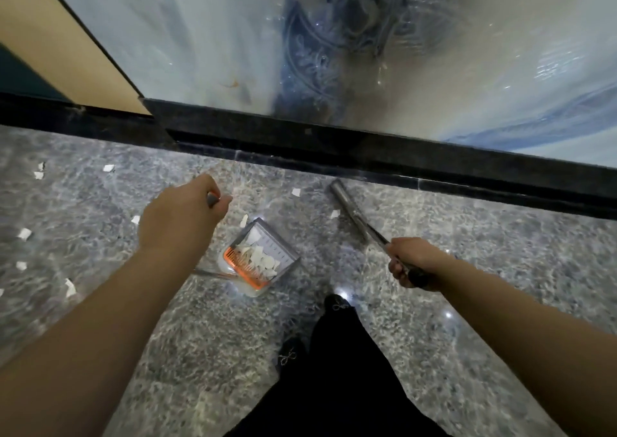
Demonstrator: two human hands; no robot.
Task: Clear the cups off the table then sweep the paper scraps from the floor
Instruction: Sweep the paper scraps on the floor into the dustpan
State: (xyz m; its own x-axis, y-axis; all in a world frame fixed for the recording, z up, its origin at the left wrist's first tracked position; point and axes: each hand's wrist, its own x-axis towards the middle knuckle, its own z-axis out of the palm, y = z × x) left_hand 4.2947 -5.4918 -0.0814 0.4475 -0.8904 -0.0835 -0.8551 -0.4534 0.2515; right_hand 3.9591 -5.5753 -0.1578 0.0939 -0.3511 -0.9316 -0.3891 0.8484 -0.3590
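- Sweeping step is in hand, as I judge it; no cups and no table in the head view, so I can't confirm the first step from here.
- My left hand point(182, 211) has its fingers curled round the top of a thin grey handle point(212, 199); I take it for the upright handle of the clear grey-rimmed plastic dustpan with orange comb teeth point(258, 259), though the shaft between is mostly hidden by my wrist.
- My right hand point(409, 263) has its fingers wrapped tight round the dark grip of the silver metal broom pole point(354, 211).
- Dustpan sits on the speckled grey stone floor point(467, 286), just ahead of my black shoes point(337, 304), between my two forearms. A heap of white paper scraps point(263, 258) lies inside it.
- Loose white scraps are on the floor: a few near the dustpan point(295, 192), more scattered well off to the left point(24, 234).
- Broom pole's long axis runs diagonally, from my right hand up and left toward the black skirting point(367, 156) under the plastic-wrapped panel point(233, 36). I cannot make out the brush head; motion blur.
- Dustpan's long axis runs lower-left to upper-right; which end is the open mouth I can't settle.
- Next move, my judgement: bring the brush behind the nearest scraps, draw them toward the pan with short strokes, holding the pan flat. After that, shift pan and broom left for the far scatter.
- Risk: a hard stroke may flick the light scraps away.
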